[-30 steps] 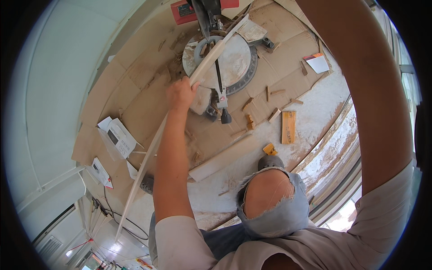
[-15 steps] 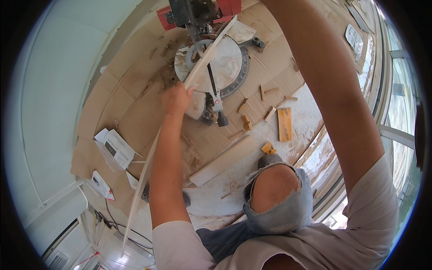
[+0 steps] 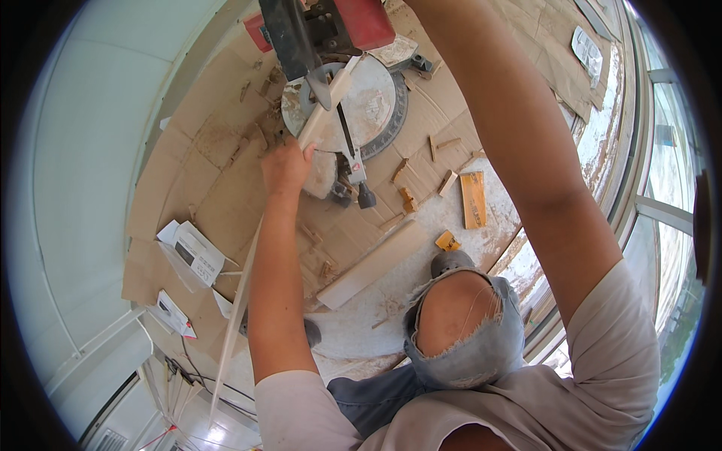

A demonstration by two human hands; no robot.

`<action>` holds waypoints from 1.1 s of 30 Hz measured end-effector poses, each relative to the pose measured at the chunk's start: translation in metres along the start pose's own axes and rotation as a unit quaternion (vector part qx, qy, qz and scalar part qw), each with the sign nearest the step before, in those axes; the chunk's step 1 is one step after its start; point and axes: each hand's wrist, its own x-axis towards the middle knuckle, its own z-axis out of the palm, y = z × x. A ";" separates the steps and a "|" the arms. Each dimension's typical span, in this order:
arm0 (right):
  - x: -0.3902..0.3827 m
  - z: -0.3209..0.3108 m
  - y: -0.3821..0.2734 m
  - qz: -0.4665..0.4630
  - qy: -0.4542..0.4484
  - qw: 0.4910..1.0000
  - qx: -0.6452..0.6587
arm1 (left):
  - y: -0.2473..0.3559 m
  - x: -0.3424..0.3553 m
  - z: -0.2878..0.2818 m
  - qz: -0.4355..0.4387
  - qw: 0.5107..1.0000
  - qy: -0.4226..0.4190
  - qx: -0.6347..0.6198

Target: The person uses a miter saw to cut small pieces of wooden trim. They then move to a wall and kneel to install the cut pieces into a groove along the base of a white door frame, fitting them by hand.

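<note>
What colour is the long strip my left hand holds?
White trim strip, clearest in the head view.

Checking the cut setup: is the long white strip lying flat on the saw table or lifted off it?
Flat. The strip lies across the round saw table, and the left hand presses it down near the table's edge.

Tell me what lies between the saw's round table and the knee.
Head view: scrap wood blocks and a pale board on cardboard lie between the saw table and the knee.
</note>
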 end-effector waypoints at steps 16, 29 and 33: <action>0.081 0.036 0.048 -0.149 0.029 0.978 -0.142 | -0.003 -0.004 -0.002 -0.005 1.000 -0.010 -0.015; 0.054 0.008 0.052 0.174 -0.036 0.853 0.491 | -0.007 -0.004 0.003 0.004 1.000 0.026 -0.013; -0.069 0.040 0.049 0.201 0.283 0.785 0.513 | 0.005 0.001 0.006 0.009 0.999 0.031 -0.034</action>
